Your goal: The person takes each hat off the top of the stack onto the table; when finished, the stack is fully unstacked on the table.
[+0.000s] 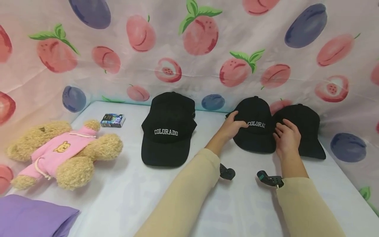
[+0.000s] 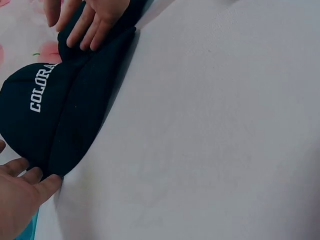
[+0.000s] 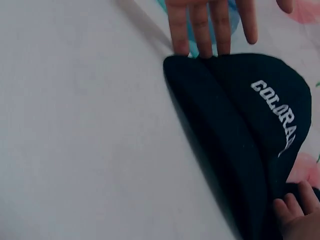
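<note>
Two black baseball caps stand side by side at the back right of the white surface. My left hand [image 1: 229,129] is at the left edge of the nearer-to-center cap [image 1: 254,143], which has white COLORADO lettering. In the right wrist view, straight fingers [image 3: 200,30] of that hand touch the cap's edge. My right hand [image 1: 288,138] is between this cap and the right-hand cap [image 1: 309,131], its fingers loosely bent at their adjoining edges. Part of the lettering is out of sight round the curve of the crown.
Left of center sit black COLORADO caps [image 1: 166,153], overlapped front to back. A small dark patterned box [image 1: 113,120], a teddy bear [image 1: 63,148] in a pink hoodie and a folded purple cloth [image 1: 32,217] lie at left. Fruit-print fabric [image 1: 168,39] hangs behind.
</note>
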A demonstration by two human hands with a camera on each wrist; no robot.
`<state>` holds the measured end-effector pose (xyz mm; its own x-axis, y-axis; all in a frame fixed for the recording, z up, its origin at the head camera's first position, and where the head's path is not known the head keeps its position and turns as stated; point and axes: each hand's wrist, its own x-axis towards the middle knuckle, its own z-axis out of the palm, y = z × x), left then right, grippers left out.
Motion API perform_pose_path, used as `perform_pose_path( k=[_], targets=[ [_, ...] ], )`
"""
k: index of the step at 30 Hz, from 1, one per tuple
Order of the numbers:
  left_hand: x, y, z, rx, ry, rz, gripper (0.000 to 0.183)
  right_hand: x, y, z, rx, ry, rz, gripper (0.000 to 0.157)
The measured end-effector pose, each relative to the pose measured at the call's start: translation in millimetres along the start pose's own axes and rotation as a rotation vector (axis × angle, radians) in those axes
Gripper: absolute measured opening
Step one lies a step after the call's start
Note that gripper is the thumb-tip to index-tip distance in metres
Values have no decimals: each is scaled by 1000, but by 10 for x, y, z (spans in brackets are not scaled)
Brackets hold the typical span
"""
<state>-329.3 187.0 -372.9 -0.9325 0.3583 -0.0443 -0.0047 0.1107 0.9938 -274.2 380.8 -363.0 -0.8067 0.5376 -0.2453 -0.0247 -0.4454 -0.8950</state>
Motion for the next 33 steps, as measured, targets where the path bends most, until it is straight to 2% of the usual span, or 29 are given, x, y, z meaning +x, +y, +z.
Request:
perform_pose_path(
  k=[5,15,24,30,33],
  targets=[
    [-45,38,-42,36,9,12,79,-61,-18,60,2,33,-51,35],
    [-277,88,-168,139,-24,67,75,-257,13,172,-106,-49,-111,31],
    [-433,30,-325,205,-51,76,77,-420,30,297,-375,-240,-193,57],
    [-498,59,-407,271,-53,113,77,-453,75,362,-531,-279,-218,62],
    [-527,81,-439,307,-52,122,77,-469,94,393,-567,-283,-213,64]
  ],
)
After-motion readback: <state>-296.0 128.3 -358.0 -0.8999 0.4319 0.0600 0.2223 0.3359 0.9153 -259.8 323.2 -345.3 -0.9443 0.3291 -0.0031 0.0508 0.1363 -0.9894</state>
